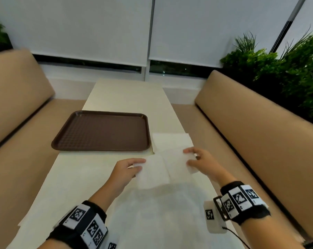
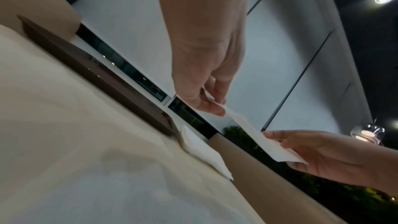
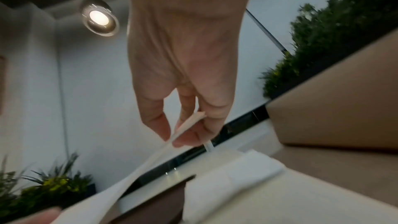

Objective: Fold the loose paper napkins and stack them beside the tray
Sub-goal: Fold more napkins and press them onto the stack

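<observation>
Tray (image 1: 101, 131) sits at the left of the surface (image 1: 128, 97), brown and bare inside. Just beside its right edge lies a stack (image 1: 172, 141) of folded white napkins, flat on the surface. Nearer the person, a napkin (image 1: 163, 168) is held up in the air between both hands, clear of the surface and a little short of the stack.

The left hand (image 1: 127, 169) pinches the napkin's left edge, thumb over fingers; the left wrist view shows the paper clamped at the fingertips (image 2: 215, 110). The napkin has a crease down its middle and looks folded, though how many layers it has I cannot tell. The right hand (image 1: 201, 162) pinches the right edge, and the right wrist view shows the doubled edge caught between thumb and fingers (image 3: 189, 135). So both grips are closed on this one napkin.

To my eye the fold is about done and the step in hand is the carry to the stack. The next move calls for a short travel forward, lining the napkin's edges over the stack, lowering it flat, then letting go with both hands without dragging the top sheet askew. More white paper lies blurred close under the wrists, perhaps loose napkins yet to fold.
</observation>
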